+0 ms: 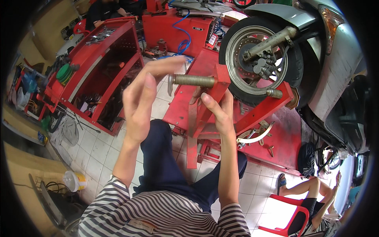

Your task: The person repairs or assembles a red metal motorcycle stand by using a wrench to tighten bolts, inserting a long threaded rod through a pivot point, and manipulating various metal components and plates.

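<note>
My left hand [141, 98] is open, thumb up and fingers stretched, smeared by motion. It is beside the end of a thick threaded screw [195, 81], apart from its small metal crossbar [170, 85]. That screw runs through the upright of a red steel clamp frame [222, 77]. My right hand [221, 112] is closed around this upright, just below the screw, thumb on the near side. A second screw [274, 93] sits in the frame's other arm, by the motorcycle's front wheel [260, 59]. The wheel has a brake disc and caliper.
The red lift platform [276, 138] carries a curved white-metal piece [258, 136] and a bolt [271, 151]. To the left stands a red tool cart [100, 75] with wrenches on top. A person [316, 201] sits on a red chair at lower right; another is behind the cart.
</note>
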{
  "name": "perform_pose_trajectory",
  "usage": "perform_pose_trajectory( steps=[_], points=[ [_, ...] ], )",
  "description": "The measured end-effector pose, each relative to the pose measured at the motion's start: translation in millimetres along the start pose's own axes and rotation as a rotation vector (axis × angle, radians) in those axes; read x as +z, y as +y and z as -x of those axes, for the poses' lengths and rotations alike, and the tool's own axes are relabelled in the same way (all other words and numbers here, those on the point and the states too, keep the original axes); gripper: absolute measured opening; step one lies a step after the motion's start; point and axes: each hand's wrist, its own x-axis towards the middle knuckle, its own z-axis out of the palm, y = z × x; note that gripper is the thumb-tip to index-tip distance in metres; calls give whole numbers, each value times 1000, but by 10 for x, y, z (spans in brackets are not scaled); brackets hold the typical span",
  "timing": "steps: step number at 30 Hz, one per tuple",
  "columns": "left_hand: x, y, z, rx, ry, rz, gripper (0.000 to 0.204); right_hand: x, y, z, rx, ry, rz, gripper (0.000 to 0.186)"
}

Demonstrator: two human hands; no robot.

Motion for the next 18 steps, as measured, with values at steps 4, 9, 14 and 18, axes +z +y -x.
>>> perform_pose_trajectory(
  steps=[4, 9, 14, 18],
  points=[
    [-107, -2, 57, -32, 24, 39, 34, 10, 39, -8, -16, -9, -3, 52],
    [-72, -66, 109, -331, -20, -292, 42, 41, 51, -5, -43, 13, -62, 50],
    [75, -64, 22, 13, -75, -170, 31, 123, 147, 42, -103, 133, -83, 49],
    [101, -109, 69, 17, 41, 154, 45, 107, 239, 27, -138, 168, 22, 49]
  ],
)
